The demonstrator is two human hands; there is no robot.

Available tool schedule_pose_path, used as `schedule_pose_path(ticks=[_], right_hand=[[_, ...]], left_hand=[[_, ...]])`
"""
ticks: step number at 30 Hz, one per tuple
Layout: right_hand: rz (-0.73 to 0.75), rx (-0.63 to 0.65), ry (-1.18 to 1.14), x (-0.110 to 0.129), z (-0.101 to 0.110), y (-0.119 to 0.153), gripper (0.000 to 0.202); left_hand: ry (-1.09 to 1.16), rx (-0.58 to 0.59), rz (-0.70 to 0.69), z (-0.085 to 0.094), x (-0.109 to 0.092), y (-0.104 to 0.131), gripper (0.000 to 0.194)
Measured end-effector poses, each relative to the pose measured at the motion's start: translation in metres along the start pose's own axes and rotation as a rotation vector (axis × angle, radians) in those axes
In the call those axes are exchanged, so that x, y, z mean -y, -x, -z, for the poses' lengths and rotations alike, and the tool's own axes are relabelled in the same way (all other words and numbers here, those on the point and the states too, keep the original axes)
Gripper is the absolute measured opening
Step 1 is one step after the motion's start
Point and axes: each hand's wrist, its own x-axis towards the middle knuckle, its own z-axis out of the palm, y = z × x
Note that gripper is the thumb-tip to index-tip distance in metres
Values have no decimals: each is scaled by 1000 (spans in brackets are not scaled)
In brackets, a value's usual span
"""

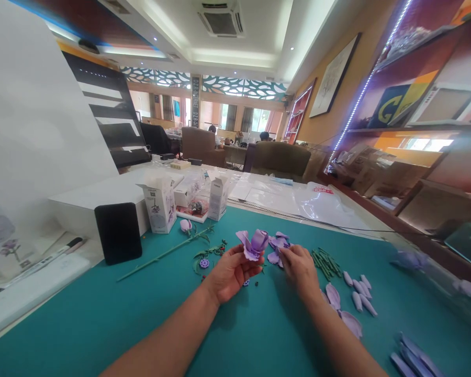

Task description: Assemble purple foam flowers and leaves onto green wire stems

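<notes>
With the left hand (pixel 231 275), pinching the purple flower (pixel 259 242) between thumb and curled fingers, up above the green mat (pixel 141 324). With the right hand (pixel 301 267), touching the purple petals (pixel 278 243) just beside that flower, fingertips drawn close together — gripping or only resting, cannot tell! Over to the left, on to the pale purple bud (pixel 186 225) just beside the long green stem (pixel 160 257); over to the right, past the heaped green sticks (pixel 326 263) to the lilac pods (pixel 357 301).

My left hand (pixel 232 275) hides the purple flower's (pixel 259 242) base; my right hand (pixel 299 266) obscures its contact with the petal cluster (pixel 277 243); the lower edge crops the long violet pieces (pixel 416 356).
</notes>
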Motion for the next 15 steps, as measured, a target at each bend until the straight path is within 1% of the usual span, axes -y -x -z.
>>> schedule_pose_path(ticks=[2,4,6,8,11,15], right_hand=[[-70,-44,-119,5,10,3,33],[-178,-63,-287,18,24,9,32],[-282,-20,-430,36,39,16,28],[-338,-21,-494,53,54,24,24],[-323,-28,-517,69,69,31,22],[-201,-59,-503,72,77,32,23]], left_hand=[[-4,3,8,0,1,0,24],[-16,14,14,1,2,-1,24],[-31,36,18,3,4,-2,25],[-43,66,21,4,6,-3,24],[-51,97,22,3,8,-3,25],[-72,76,25,-1,10,-1,29]])
